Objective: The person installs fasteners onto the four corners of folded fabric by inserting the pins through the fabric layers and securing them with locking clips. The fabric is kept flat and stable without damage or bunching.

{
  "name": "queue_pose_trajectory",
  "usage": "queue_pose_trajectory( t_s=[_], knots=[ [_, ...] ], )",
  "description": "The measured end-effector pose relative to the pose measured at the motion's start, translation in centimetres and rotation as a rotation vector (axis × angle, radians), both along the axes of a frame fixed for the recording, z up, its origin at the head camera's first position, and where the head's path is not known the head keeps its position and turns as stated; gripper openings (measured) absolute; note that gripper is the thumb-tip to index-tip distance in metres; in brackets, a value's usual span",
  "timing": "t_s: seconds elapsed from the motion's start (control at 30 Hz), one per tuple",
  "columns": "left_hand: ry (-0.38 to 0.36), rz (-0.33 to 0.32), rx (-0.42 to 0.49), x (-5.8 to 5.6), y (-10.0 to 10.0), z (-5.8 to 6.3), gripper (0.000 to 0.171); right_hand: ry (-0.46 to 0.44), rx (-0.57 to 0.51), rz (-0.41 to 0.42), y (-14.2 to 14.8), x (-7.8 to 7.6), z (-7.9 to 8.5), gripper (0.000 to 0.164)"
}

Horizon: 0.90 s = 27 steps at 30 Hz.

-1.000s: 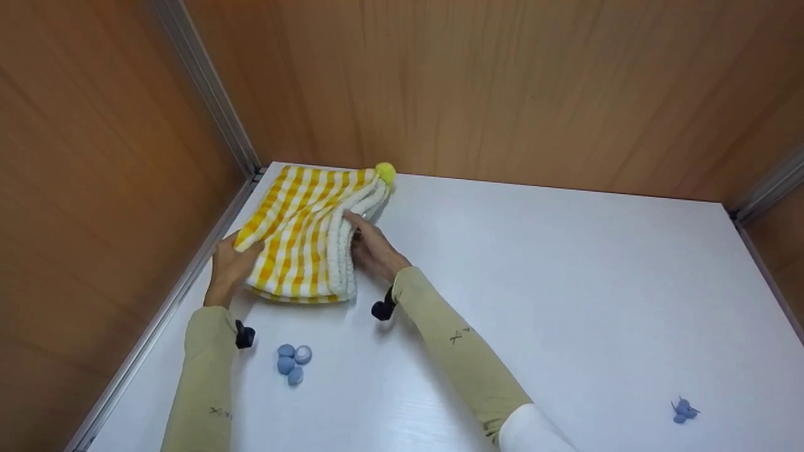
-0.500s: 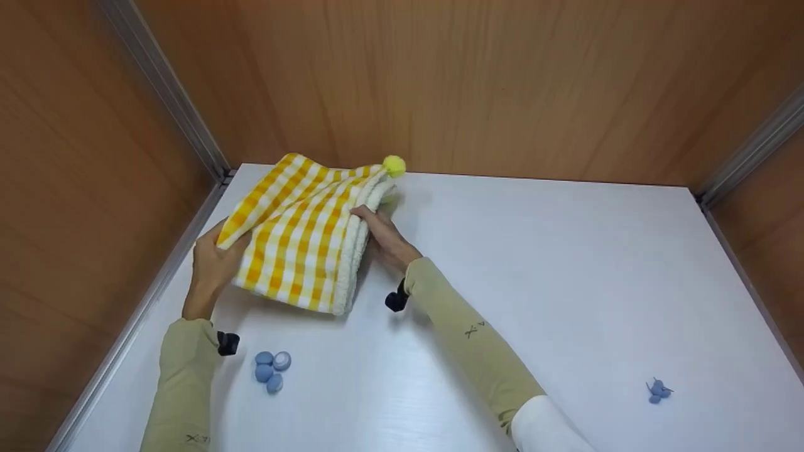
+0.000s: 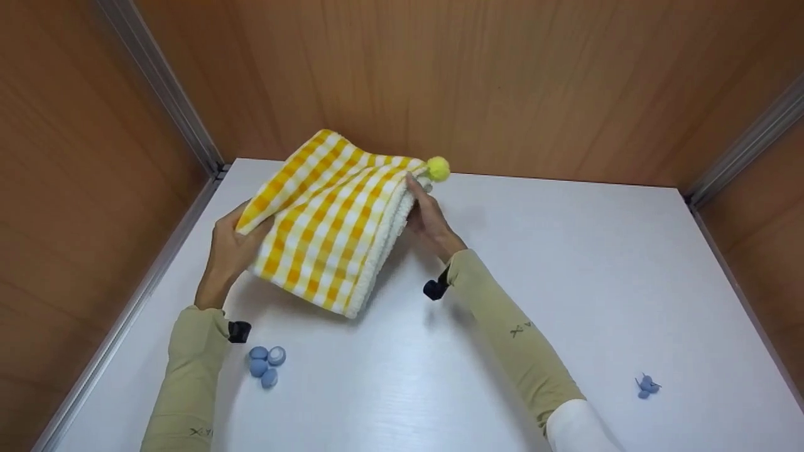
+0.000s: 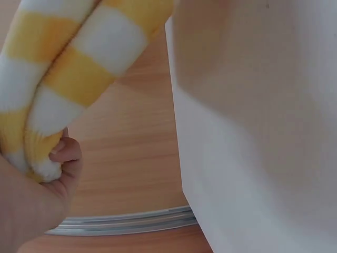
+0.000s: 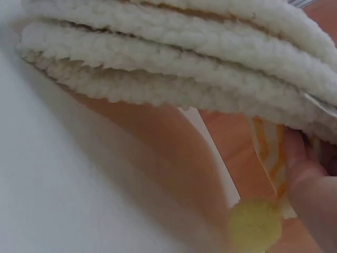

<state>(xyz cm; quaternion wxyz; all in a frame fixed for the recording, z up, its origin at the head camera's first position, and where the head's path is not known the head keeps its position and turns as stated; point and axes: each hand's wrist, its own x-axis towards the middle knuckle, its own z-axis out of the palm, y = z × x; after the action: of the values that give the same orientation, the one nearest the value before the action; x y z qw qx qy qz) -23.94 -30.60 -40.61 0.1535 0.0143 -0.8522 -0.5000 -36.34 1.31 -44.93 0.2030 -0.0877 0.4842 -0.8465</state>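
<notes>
A folded yellow-and-white checked fleece cloth (image 3: 333,226) hangs tilted above the white table, its lower corner toward me. White fleecy trim runs down its right side, and a yellow pom-pom (image 3: 438,169) sits at the far right corner. My left hand (image 3: 235,245) grips the cloth's left edge; in the left wrist view, curled fingers (image 4: 71,158) wrap round the bunched end. At the trimmed edge, my right hand (image 3: 433,220) holds the layers with the thumb on top. Several stacked fleecy layers (image 5: 158,58) show in the right wrist view, where some fingers are hidden.
Several small blue rounded pieces (image 3: 259,367) lie clustered on the table (image 3: 389,389) near my left forearm. Another little blue cluster with thin spikes (image 3: 647,386) lies at the right. Wooden panels (image 3: 471,81) with metal corner posts enclose the back and sides.
Both hands have lifted the cloth off the table and shifted it to the right, tilting its far left corner up. The camera view has also shifted somewhat.
</notes>
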Motion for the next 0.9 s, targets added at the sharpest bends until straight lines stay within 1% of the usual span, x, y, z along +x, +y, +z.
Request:
queue_pose_trajectory(
  t_s=[0.03,0.2,0.3,0.37,0.43,0.53,0.6,0.67,0.77,0.9],
  knots=[
    [0.007,-0.014,0.000,-0.3,0.2,-0.3,0.046,-0.010,-0.018,-0.022,0.7,0.0,0.0,0.067],
    [0.040,-0.098,0.027,-0.9,2.3,0.0,0.046,-0.053,-0.083,-0.107,4.2,0.4,0.6,0.067],
    [0.052,-0.156,0.064,-1.4,3.6,0.3,0.044,-0.053,-0.094,-0.129,6.4,1.0,1.1,0.066],
    [0.054,-0.201,0.083,-1.8,4.4,0.4,0.043,-0.039,-0.069,-0.140,8.0,1.7,1.5,0.064],
    [0.055,-0.242,0.095,-2.2,5.2,0.5,0.043,-0.012,-0.008,-0.157,9.6,2.5,1.7,0.062],
    [0.043,-0.300,0.093,-2.9,6.4,0.6,0.043,0.030,0.106,-0.197,12.1,4.2,1.9,0.057],
    [0.025,-0.327,0.094,-3.3,7.1,0.6,0.043,0.050,0.156,-0.231,13.7,5.5,1.9,0.053],
    [-0.003,-0.360,0.100,-3.7,7.8,0.7,0.043,0.067,0.167,-0.263,15.1,7.0,1.9,0.049],
    [-0.060,-0.420,0.108,-4.3,8.9,0.9,0.043,0.096,0.145,-0.316,17.0,9.4,2.0,0.042],
    [-0.136,-0.511,0.093,-5.5,10.7,1.5,0.044,0.123,0.133,-0.400,19.0,13.1,2.2,0.039]
  ],
)
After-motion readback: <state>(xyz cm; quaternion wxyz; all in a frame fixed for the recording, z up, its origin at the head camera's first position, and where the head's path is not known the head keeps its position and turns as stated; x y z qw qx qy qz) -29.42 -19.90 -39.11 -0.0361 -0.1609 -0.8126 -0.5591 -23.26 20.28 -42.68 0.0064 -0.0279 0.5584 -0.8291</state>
